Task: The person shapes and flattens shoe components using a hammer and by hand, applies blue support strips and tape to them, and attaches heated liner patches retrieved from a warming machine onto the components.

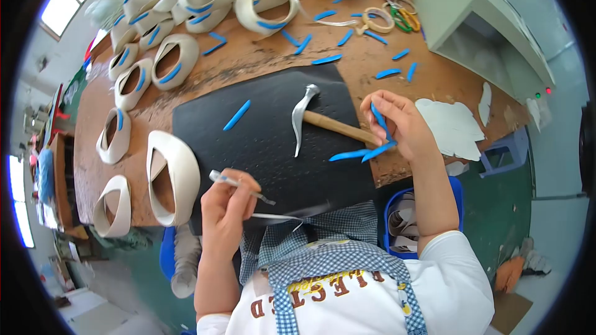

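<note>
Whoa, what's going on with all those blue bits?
A person's right hand is holding a blue strip, and their left hand holds a thin tool. A hammer lies on the black mat. Pale, loop-shaped pieces sit on the table, some with blue bits on them.

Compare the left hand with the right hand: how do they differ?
The left hand grips a slim pale tool; the right hand pinches a blue strip.
The left hand is close to the apron; the right hand is farther out, near the hammer's handle end.
Both are bare.
</note>
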`<action>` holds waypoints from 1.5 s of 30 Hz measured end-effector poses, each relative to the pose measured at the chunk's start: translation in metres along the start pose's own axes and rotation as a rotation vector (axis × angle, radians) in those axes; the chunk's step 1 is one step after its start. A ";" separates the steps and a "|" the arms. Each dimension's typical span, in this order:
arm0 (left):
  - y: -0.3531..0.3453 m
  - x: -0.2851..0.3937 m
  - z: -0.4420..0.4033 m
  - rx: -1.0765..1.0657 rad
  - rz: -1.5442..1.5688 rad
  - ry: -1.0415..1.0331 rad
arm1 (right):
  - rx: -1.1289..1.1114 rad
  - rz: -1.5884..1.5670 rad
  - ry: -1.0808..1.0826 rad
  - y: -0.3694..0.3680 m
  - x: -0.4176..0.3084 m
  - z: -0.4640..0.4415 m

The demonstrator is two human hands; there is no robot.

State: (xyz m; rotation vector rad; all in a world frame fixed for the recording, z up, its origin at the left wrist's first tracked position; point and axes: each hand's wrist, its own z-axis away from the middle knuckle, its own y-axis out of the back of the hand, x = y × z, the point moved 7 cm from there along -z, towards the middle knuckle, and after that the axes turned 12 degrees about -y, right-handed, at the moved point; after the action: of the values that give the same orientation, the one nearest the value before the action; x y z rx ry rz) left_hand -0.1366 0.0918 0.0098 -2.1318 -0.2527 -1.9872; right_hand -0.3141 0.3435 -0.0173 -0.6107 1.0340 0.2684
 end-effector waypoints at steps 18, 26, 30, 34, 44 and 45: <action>0.026 0.017 -0.018 0.154 0.095 -0.239 | 0.606 0.749 0.469 0.060 -0.007 -0.043; -0.007 -0.017 -0.023 0.131 0.509 -0.147 | -0.218 0.488 0.105 -0.126 0.037 -0.002; 0.002 -0.022 -0.021 0.096 0.287 -0.278 | -0.335 0.303 -0.132 -0.156 0.082 -0.015; 0.019 -0.026 0.002 0.166 -0.504 -0.326 | -0.199 0.218 -0.055 -0.162 0.086 -0.026; 0.020 -0.040 0.027 0.197 -1.077 -0.521 | -0.320 0.256 -0.065 -0.197 0.117 -0.029; 0.022 -0.040 0.026 0.225 -1.053 -0.508 | -0.285 0.257 -0.019 -0.198 0.119 -0.031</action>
State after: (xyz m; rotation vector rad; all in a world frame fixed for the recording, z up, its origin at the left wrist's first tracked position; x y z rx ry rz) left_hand -0.1082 0.0785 -0.0324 -2.5375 -1.8941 -1.5431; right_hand -0.1814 0.1577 -0.0630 -0.7291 1.0650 0.6538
